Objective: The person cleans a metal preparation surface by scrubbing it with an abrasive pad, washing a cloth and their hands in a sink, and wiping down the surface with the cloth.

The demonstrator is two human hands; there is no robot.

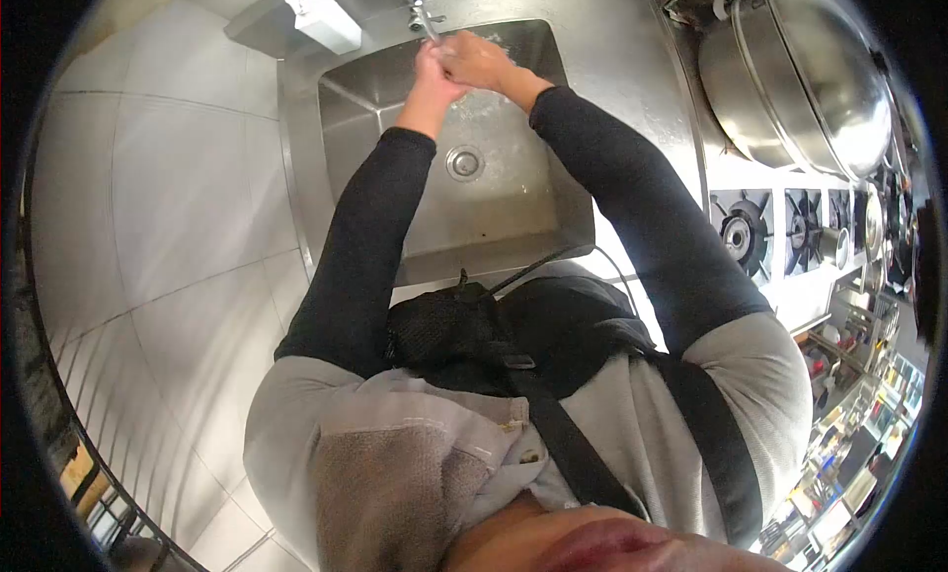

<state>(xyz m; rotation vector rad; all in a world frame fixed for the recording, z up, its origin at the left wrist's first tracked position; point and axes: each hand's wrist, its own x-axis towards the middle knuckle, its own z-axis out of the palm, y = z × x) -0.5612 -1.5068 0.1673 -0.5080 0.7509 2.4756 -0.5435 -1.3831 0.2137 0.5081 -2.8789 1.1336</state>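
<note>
The left hand (433, 73) and the right hand (476, 61) are in contact with each other at the upper centre of the frame, directly below the tap (420, 21). The right hand overlaps the left. Finger state: blurred and partly hidden on both hands; spread or pressed together cannot be determined. The sink (494, 212) occupies the upper centre, set into a steel table (617, 44); both hands are positioned over its far end. The drain (465, 162) is located below the hands in the frame. A white bottle (330, 24) stands at upper left, beside the sink. A large pot (750, 83) is at upper right, above the burners (739, 234) at right.
</note>
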